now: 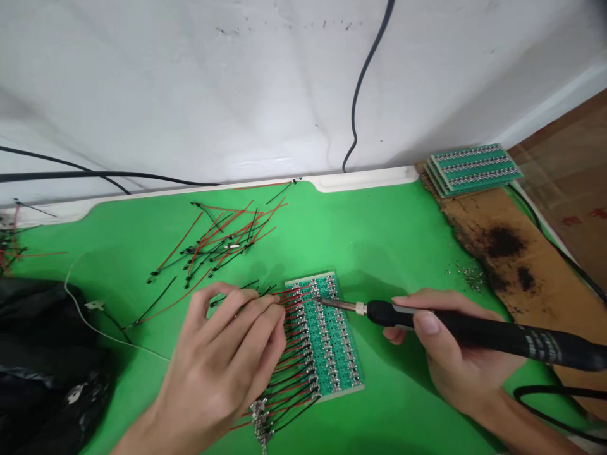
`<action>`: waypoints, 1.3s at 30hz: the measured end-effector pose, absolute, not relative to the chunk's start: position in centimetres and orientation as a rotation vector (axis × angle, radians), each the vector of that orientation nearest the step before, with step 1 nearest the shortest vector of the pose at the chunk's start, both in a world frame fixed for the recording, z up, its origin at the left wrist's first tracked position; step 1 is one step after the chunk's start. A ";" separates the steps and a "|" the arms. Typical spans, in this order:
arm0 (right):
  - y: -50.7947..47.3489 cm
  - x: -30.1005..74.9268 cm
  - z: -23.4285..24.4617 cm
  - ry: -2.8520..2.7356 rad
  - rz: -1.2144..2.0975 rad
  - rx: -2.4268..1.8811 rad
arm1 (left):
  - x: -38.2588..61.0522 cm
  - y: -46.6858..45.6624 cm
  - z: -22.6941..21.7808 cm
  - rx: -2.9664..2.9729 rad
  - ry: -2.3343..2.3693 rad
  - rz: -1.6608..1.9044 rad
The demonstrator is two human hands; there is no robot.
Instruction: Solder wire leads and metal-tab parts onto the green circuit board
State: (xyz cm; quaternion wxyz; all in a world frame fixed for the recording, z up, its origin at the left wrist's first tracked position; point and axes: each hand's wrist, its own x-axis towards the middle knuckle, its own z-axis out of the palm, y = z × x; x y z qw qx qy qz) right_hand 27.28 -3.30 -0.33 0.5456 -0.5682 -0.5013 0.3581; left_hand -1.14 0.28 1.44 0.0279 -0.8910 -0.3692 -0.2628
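Note:
A green circuit board (334,341) with rows of solder joints lies on the green mat, and red and black wires (291,370) run off its left side. My right hand (455,347) grips a black soldering iron (488,332), its metal tip touching or just above the upper part of the board. At the board's upper left edge, my left hand (232,347) pinches a red wire (296,292) whose end reaches across toward the tip. Its curled fingers hide most of what they hold. Below that hand, small metal connectors (259,420) sit near the lower wires.
Loose red and black wires (218,240) are scattered behind my left hand. A stack of circuit boards (477,167) rests on a scorched brown board (516,265) at right, with solder bits (467,276) beside it. A black plastic bag (42,373) lies at left; a white wall stands behind.

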 end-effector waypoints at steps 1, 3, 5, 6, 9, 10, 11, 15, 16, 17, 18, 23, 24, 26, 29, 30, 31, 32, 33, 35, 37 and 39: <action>-3.3 27.3 -0.4 -1.191 0.847 -1.343 | -1.1 0.3 1.4 -2.748 -1.133 -0.813; -3.4 27.5 -0.6 -1.154 0.854 -1.380 | -1.1 0.2 1.4 -2.747 -1.117 -0.815; -3.4 27.6 -0.8 -1.157 0.863 -1.390 | -1.1 0.3 1.5 -2.751 -1.114 -0.815; -3.4 27.7 -0.8 -1.182 0.863 -1.373 | -1.1 0.3 1.5 -2.753 -1.116 -0.813; -3.4 27.7 -0.8 -1.222 0.853 -1.339 | -1.0 0.4 1.5 -2.757 -1.124 -0.811; -3.4 27.6 -0.7 -1.201 0.853 -1.352 | -0.9 0.4 1.5 -2.755 -1.126 -0.812; -3.4 27.5 -0.5 -1.172 0.854 -1.374 | -0.9 0.4 1.5 -2.755 -1.129 -0.812; -3.6 26.9 0.0 -1.098 0.856 -1.445 | -0.9 0.3 1.4 -2.745 -1.131 -0.806; -3.6 26.8 0.1 -1.097 0.857 -1.451 | -0.9 0.3 1.4 -2.745 -1.128 -0.797; -3.6 26.9 0.1 -1.099 0.856 -1.453 | -0.9 0.2 1.4 -2.743 -1.124 -0.789; -3.6 27.0 0.0 -1.107 0.854 -1.450 | -0.8 0.2 1.5 -2.741 -1.120 -0.781; -3.4 28.1 -0.9 -1.274 0.822 -1.323 | -0.5 0.2 1.4 -2.700 -1.111 -0.814; -3.4 28.3 -1.1 -1.297 0.822 -1.306 | -0.5 0.2 1.4 -2.695 -1.113 -0.819; -3.4 28.5 -1.2 -1.311 0.824 -1.297 | -0.4 0.2 1.4 -2.696 -1.119 -0.820; -3.5 28.5 -1.3 -1.308 0.822 -1.294 | -0.4 0.2 1.4 -2.697 -1.123 -0.832; -3.5 28.4 -1.3 -1.307 0.821 -1.295 | -0.4 0.2 1.4 -2.703 -1.125 -0.832; -3.5 28.4 -1.3 -1.308 0.823 -1.296 | -0.5 0.1 1.4 -2.705 -1.125 -0.838; -3.5 28.4 -1.3 -1.310 0.824 -1.295 | -0.5 0.1 1.3 -2.705 -1.126 -0.845; -3.5 28.4 -1.4 -1.312 0.826 -1.293 | -0.5 0.1 1.3 -2.706 -1.126 -0.850; -3.5 28.4 -1.4 -1.314 0.825 -1.294 | -0.5 0.2 1.2 -2.703 -1.124 -0.861; -3.5 28.5 -1.4 -1.323 0.824 -1.295 | -0.5 0.2 1.1 -2.703 -1.123 -0.862; -3.5 28.5 -1.4 -1.329 0.826 -1.293 | -0.4 0.2 1.1 -2.702 -1.123 -0.864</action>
